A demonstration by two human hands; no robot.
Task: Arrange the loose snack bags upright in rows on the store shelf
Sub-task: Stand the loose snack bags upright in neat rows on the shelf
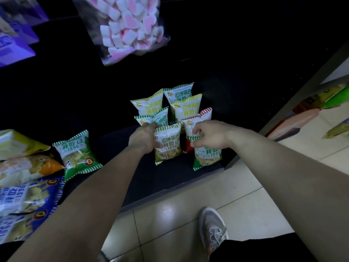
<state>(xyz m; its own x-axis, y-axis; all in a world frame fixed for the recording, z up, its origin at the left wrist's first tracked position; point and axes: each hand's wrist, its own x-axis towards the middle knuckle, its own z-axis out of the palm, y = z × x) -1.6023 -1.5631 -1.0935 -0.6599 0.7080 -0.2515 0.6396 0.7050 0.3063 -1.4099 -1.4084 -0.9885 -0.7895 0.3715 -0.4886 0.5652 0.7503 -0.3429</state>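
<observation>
On the dark shelf (151, 176), near its front edge, the left hand (143, 138) curls round the side of an upright olive-striped bag (168, 146). Just beside it, by the front right corner, the right hand (209, 135) pinches the top of a green-striped bag (207, 156). Rows of upright bags (181, 108) stand behind. A loose green bag (78, 154) lies leftward, beside a heap of bags (22, 167).

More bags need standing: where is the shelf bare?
Bare shelf lies between the lying green bag and the olive-striped bag the left hand grips. Crowded: the standing rows behind it, the upright green bag the right hand pinches, the far-left pile.
</observation>
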